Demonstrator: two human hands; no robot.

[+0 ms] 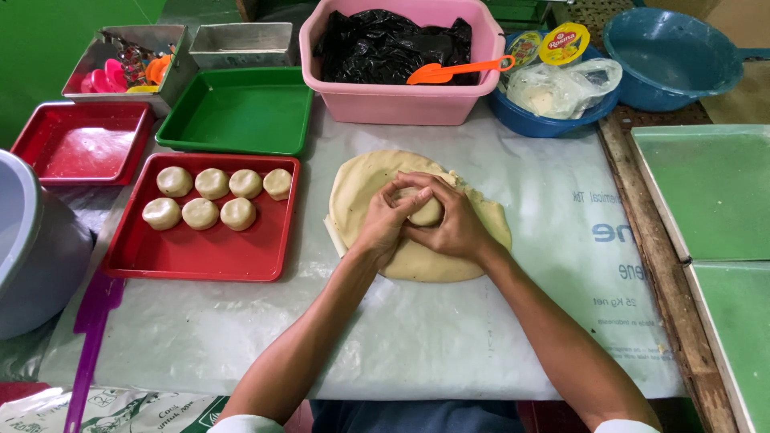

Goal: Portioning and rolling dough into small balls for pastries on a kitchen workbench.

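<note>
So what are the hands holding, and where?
Both hands, left and right, cup a small round dough piece by its sides, above the flat dough sheet.

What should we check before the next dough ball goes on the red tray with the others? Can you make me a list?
1. Dough ball held by both hands: ok, the left hand and right hand cup it together.
2. Ball round and finished: cannot tell, fingers cover most of it.
3. Room on the red tray: ok, seven balls fill the far half and the near half is bare.
4. Dough left to use: ok, the flat dough sheet lies under the hands.
5. Way to the tray: ok, it sits right beside the dough sheet on the left.
</note>
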